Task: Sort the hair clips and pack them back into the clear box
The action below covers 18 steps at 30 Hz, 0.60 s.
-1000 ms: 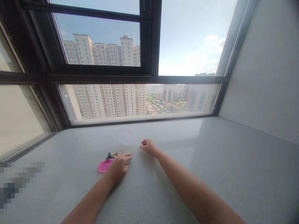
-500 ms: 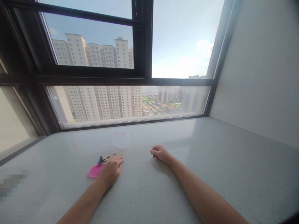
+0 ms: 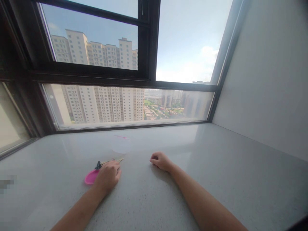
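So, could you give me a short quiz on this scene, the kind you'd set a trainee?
1. Which hand lies over the keys: the left hand or the right hand?
2. True or false: the right hand is holding the clear cup.
3. Fill in the blank: the round disc under the left hand's edge is ____.

Key:
1. The left hand.
2. False: it lies curled on the windowsill, apart from the cup.
3. Pink.
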Tool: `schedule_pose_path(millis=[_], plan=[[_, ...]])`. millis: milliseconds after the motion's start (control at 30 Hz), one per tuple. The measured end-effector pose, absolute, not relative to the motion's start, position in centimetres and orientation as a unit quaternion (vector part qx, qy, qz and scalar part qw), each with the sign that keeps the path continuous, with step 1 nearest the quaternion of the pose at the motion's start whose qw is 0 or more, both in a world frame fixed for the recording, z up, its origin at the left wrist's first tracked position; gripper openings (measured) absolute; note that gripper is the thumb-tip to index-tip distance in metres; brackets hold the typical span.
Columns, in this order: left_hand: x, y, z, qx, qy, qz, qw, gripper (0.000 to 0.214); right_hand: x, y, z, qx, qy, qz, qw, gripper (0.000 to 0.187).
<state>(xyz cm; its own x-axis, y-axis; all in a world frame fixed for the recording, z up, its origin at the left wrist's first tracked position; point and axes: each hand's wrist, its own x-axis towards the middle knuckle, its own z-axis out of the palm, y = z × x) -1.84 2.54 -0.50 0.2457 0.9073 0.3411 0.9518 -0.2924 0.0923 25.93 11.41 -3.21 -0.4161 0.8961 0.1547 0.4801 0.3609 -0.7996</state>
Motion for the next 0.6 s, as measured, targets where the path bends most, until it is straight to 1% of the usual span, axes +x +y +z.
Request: schedule_pose_path(millis=[367,600], plan=[[-1.54,2.45,-0.64,-0.779,-0.599,-0.173,0.071,0.024,25.91,10.97,-2.85,-0.449,-0.784,0.317,0.289,0.012],[-1.43,2.24,-0.85,-0.773,-0.603,-0.183,0.071,0.025,25.87,11.02,-2.94,-0.45,-0.793,0.303,0.277,0.015]])
